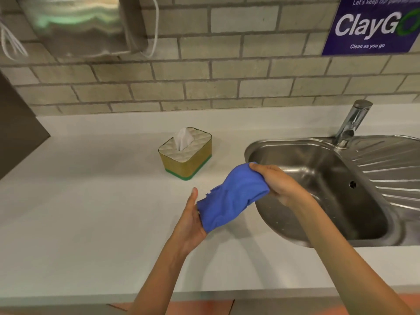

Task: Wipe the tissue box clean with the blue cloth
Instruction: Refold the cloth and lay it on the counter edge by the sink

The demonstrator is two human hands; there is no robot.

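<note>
Nearest the camera, two bare forearms reach out over the white counter [95, 223]. The left hand [191, 223] cups the lower, nearer end of the blue cloth [231, 196], thumb raised along its left side and the fabric resting against the palm. The right hand [272, 180] grips the upper, farther end of the same cloth, fingers curled over the bunched fabric, so the cloth stretches slantwise between the two hands, held above the counter at the left rim of the sink [318, 169]. The steel sink fills the right side, with a ribbed draining board to its right and a chrome tap [352, 121] at its far edge. Farther out and a little left of the hands stands the tissue box [185, 155] (gold sides, green base, pale quilted top), upright on the counter, apart from the cloth, with a white tissue [183, 138] poking up from its slot. Behind everything runs a brick wall [227, 71], with a blurred metal dispenser [79, 26] at far left and a purple sign [372, 26] reading "ClayGo, Clean as you go" at far right.
</note>
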